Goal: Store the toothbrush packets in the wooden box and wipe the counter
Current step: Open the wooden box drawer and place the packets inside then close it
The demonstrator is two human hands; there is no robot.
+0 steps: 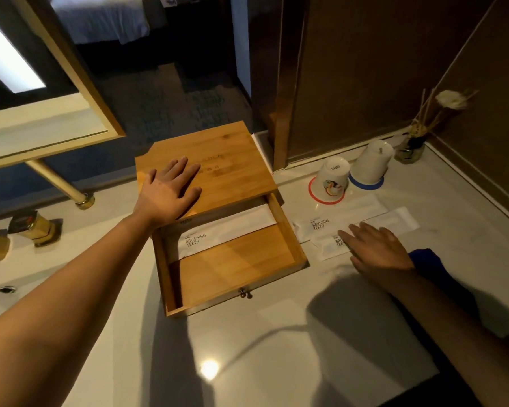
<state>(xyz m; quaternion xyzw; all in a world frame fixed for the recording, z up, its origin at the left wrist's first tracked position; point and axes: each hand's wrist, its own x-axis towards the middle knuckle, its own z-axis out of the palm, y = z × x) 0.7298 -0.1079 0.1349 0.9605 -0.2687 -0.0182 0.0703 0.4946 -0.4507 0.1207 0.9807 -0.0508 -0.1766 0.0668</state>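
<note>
I read "BRUSHING TEETH" on the packet (222, 235) in the drawer (288, 245) and on a counter packet (335, 220); the nearer packet (329, 245) shows only "BRU/TEE". The box lid (218, 160) markings are illegible.

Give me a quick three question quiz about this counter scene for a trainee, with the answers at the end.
1. True or false: the drawer of the wooden box is shut.
2. How many packets lie on the counter outside the box?
3. Which hand rests flat on the box lid: A left, B right?

Key:
1. False; it is pulled open with one packet inside.
2. Two.
3. A; the left hand is on the lid, the right hand is on the packets.
</note>
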